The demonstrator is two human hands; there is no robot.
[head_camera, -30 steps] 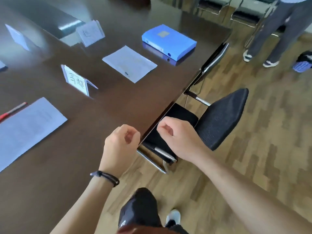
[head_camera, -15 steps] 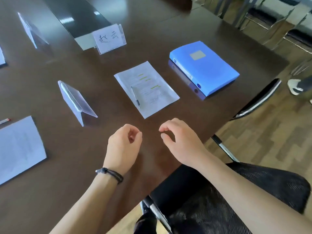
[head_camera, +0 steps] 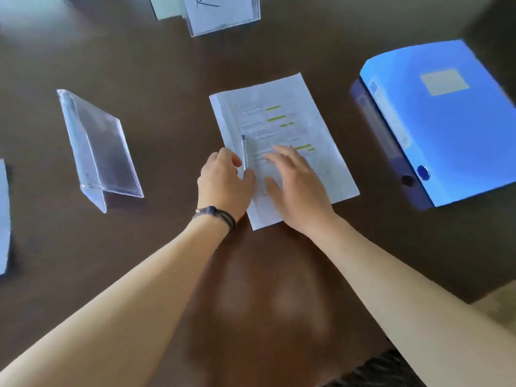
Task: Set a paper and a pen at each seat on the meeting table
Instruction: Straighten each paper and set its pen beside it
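A printed paper (head_camera: 282, 118) with green highlights lies on the dark brown meeting table (head_camera: 156, 79) right in front of me. A slim pen (head_camera: 244, 148) lies on the paper's left part, pointing away from me. My left hand (head_camera: 223, 185), a black band at its wrist, has its curled thumb and forefinger pinching the pen's near end. My right hand (head_camera: 296, 188) rests on the paper's near half with straight, spread fingers.
A blue file box (head_camera: 446, 127) lies just right of the paper. A clear name stand (head_camera: 97, 152) sits to the left, a second one with a written card (head_camera: 223, 12) at the far edge. Another sheet (head_camera: 3, 219) shows at the left border; a black chair (head_camera: 377, 370) sits below.
I have leaned in over the table. Both hands moved forward from the near edge onto the paper; the left one closed in on the pen and the right one opened flat.
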